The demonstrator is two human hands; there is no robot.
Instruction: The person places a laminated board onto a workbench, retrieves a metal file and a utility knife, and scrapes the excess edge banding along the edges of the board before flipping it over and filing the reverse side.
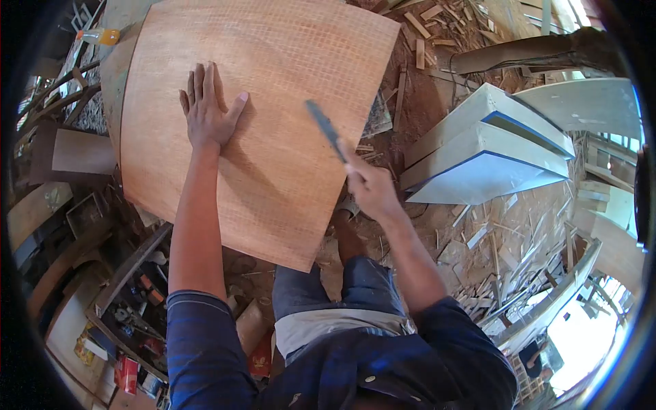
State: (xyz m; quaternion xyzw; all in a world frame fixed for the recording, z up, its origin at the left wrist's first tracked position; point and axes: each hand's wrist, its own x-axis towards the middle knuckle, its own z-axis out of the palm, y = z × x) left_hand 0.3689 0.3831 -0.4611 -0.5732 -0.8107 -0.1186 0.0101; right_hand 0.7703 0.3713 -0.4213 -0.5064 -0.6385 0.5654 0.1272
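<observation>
A large wooden panel [287,61] with a woven, grid-like grain lies in front of me. My left hand [210,113] rests flat on its left part, palm down, thumb out and fingers stretched. Near the right edge of the panel, my right hand [371,188] is closed around the lower end of a flat grey file [323,127]. The file slants up and left over the panel, slightly blurred; whether it touches the surface I cannot tell. The end inside my fist is hidden.
White box-like pieces with blue edges [488,160] stand at the right. Wood scraps [495,246] litter the floor. A bottle with orange liquid [99,36] lies at the far left. A tray of tools and odds and ends [133,301] is at lower left. Another person [533,359] shows at lower right.
</observation>
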